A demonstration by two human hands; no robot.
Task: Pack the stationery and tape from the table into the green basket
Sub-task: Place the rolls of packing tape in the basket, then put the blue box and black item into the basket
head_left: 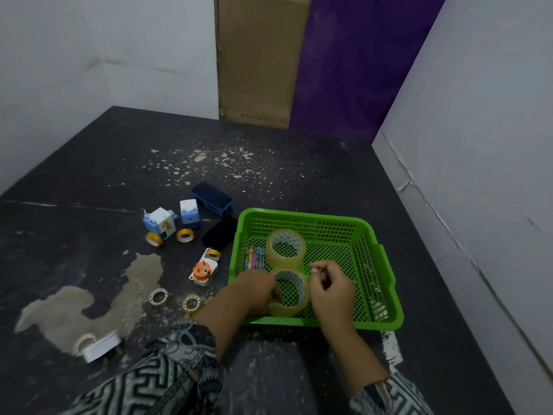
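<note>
The green basket [374, 244] sits on the dark table, right of centre. Inside it lie two large clear tape rolls: the far roll [285, 245] and the near roll [291, 293]. Several coloured pens [254, 258] rest along its left wall. My left hand [254, 292] grips the near roll's left edge. My right hand [330, 290] hovers just right of that roll, fingers loosely curled and holding nothing. Small yellow tape rolls [185, 235] and two small pale rolls [191, 304] lie on the table to the left.
Left of the basket are blue-and-white sharpeners [160, 224], a dark blue eraser [212, 199], a black object [220, 233], an orange-and-white plug adapter [203, 271] and a white dispenser [100, 345]. Walls close in at the back and right.
</note>
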